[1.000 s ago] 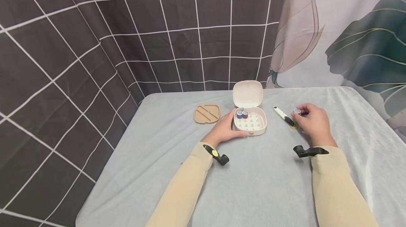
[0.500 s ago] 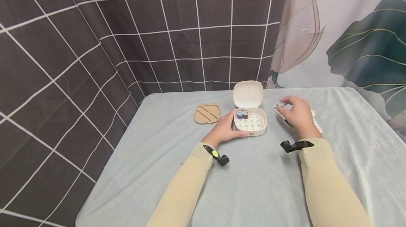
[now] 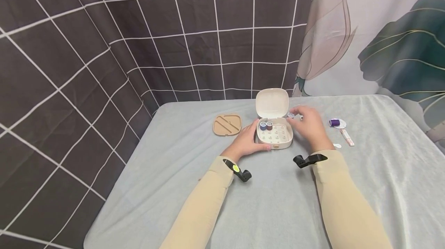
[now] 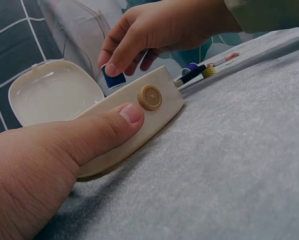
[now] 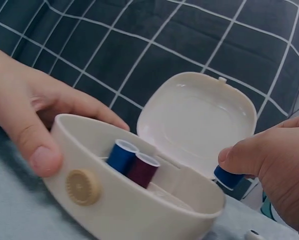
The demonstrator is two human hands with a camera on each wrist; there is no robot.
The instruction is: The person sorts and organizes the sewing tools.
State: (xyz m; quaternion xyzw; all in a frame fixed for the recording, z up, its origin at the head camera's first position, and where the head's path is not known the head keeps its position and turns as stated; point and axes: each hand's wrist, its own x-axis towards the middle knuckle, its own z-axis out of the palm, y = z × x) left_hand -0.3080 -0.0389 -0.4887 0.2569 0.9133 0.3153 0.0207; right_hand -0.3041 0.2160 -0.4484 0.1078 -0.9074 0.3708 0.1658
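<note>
1. Our left hand [image 3: 246, 140] grips the left side of the smooth white box [image 5: 139, 207], thumb laid along the front wall just beside a round tan button [image 5: 83, 187] with a beaded edge.
2. Our right hand [image 3: 308, 125] pinches a blue spool [image 5: 228, 177] between thumb and fingers, just off the box's far right corner; we cannot tell whether it touches the rim.
3. At the box's far left, another blue spool [image 5: 122, 157] and a maroon spool [image 5: 143, 170] stand side by side; rows of small pegs [image 3: 277, 132] stud the floor around them.
4. A glossy, rounded lid [image 5: 199, 115] stands raised at the far side.
5. To the right, a narrow strip [image 3: 347, 137] bears reddish marks too small for us to read; near its far end lies a purple spool [image 3: 335, 123], on its side.
6. To the left, a tan tray [image 3: 222, 126] with diagonal grooves lies flat on soft, pale grey cloth [image 3: 271, 202].
</note>
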